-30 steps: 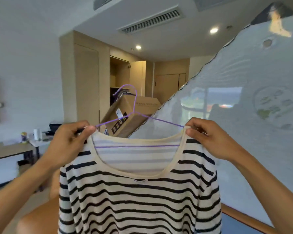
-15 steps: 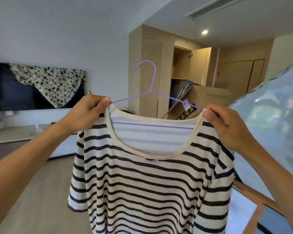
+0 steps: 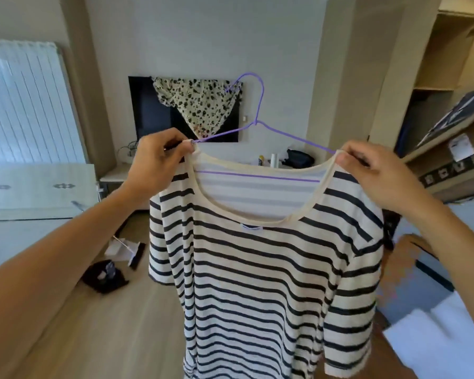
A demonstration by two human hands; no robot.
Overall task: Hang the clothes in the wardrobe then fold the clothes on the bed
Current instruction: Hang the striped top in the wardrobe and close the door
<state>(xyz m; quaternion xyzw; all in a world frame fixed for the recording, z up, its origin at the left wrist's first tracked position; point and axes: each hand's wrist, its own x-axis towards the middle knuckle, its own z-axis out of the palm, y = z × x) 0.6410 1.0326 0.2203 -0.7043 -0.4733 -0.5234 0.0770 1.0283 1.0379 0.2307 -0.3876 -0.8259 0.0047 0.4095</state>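
Two hands, one garment, one hanger, recorded from the head view.

1. Striped shirt (image 3: 257, 269): cream with dark bars, held up in the air at chest height in the middle of the room. It hung on the purple wire hanger (image 3: 298, 140), which had its hook upright and its lower bar showing through the neck opening. It was not yet in the wardrobe.
2. Left hand (image 3: 156, 162): thumb and forefinger pinched the shirt's shoulder seam where the hanger's arm ends, with the other fingers curled behind. This grip matched the one half a second before.
3. Right hand (image 3: 378, 176): pinched the opposite shoulder seam and hanger end in the same way, also as before.
4. Wardrobe (image 3: 435, 64): open, with bare shelves, at the right edge of the view. Half a second earlier it stood behind the hanger's hook, so the view had swung left.
5. Television (image 3: 148, 110): wall-mounted, draped with a spotted cloth (image 3: 200, 102). It now sat directly behind the hook, where earlier it was far to the left.
6. Cardboard box (image 3: 449, 160): tilted, below the wardrobe shelves. It had shifted from behind the right hand to the right margin.
7. Ledge (image 3: 115, 173) under the television: carried small bottles and a dark bag (image 3: 298, 158).
8. Floor (image 3: 107, 324): pale wood, with a dark item (image 3: 104, 274) and a white brush-like item (image 3: 129, 250) lying near each other. Both had newly come into view.
9. White ribbed panel (image 3: 25, 105): at far left, also newly in view.
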